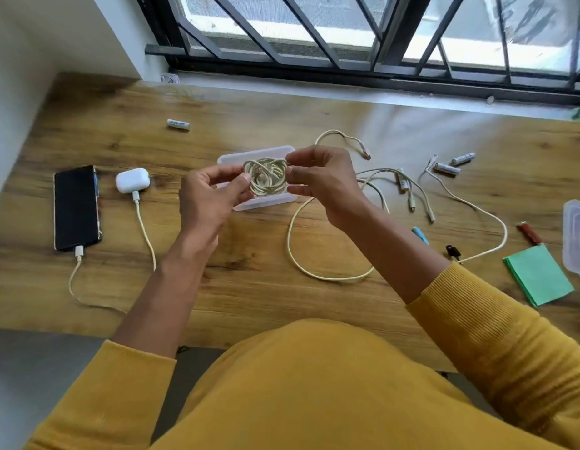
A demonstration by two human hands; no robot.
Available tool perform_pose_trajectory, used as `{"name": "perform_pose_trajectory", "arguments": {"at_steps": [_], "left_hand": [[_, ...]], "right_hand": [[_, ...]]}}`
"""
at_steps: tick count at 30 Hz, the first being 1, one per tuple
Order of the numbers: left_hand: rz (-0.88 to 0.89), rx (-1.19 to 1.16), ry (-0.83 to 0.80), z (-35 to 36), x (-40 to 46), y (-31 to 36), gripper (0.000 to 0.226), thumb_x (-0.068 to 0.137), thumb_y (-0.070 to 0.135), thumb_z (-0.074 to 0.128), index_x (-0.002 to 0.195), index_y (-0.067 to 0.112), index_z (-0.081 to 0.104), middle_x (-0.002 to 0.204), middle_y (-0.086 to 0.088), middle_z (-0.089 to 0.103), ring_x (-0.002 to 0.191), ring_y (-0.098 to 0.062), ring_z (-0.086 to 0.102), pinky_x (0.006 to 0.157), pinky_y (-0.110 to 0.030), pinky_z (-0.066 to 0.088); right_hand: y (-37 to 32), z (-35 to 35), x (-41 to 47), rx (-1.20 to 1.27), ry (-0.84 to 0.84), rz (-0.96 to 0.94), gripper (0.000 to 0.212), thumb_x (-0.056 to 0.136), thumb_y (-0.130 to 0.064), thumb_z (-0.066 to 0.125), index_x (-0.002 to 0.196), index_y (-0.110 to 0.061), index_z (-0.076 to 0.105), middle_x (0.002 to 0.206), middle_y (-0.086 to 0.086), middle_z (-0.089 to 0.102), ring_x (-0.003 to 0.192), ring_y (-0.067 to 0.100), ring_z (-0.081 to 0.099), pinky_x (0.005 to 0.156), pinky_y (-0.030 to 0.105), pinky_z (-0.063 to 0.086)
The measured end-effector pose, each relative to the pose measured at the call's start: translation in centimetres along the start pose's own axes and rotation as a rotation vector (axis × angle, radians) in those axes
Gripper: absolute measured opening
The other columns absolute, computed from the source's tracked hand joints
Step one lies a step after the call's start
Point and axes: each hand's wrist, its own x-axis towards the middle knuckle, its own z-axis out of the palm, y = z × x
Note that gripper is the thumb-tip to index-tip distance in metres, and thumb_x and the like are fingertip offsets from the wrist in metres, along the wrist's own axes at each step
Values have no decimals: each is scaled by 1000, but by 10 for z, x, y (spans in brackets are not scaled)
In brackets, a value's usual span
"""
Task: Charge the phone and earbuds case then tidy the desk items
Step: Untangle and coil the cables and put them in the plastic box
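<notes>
While the wooden desk (pixel 249 287) carries loose cream cables and batteries to the right, the black phone (pixel 76 207) lies face up at its left, a white cable plugged into its near end. Just right of it sits the white earbuds case (pixel 132 180), also plugged in. Above a clear plastic box (pixel 265 203), the left hand (pixel 210 196) and right hand (pixel 324 183) each pinch a side of a coiled cream cable (pixel 265 178), fingers curled.
</notes>
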Motion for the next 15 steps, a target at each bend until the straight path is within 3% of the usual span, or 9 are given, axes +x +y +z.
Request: {"name": "perform_pose_trajectory", "arguments": {"at_steps": [3,7,15], "left_hand": [[52,151,25,-7,22,-1,22,89,13,85,110,12,80,94,-6,81,76,-22,80,77,-38,66],[153,418,50,-16,37,-5,28,89,26,84,116,19,79,88,2,79,73,-13,79,70,-34,66],[345,740,52,-25,46,-6,12,91,32,79,94,21,83,80,8,76,71,-9,70,73,-32,61]], "right_hand": [[-1,15,15,-73,40,-36,16,85,9,77,101,4,75,92,24,75,76,31,76,71,36,63],[0,28,28,-228,60,-73,14,86,3,78,99,-2,78,88,20,77,77,33,78,74,43,67],[12,43,40,-379,31,-80,7,83,-2,78,86,-8,78,74,13,77,68,28,78,71,52,66]]}}
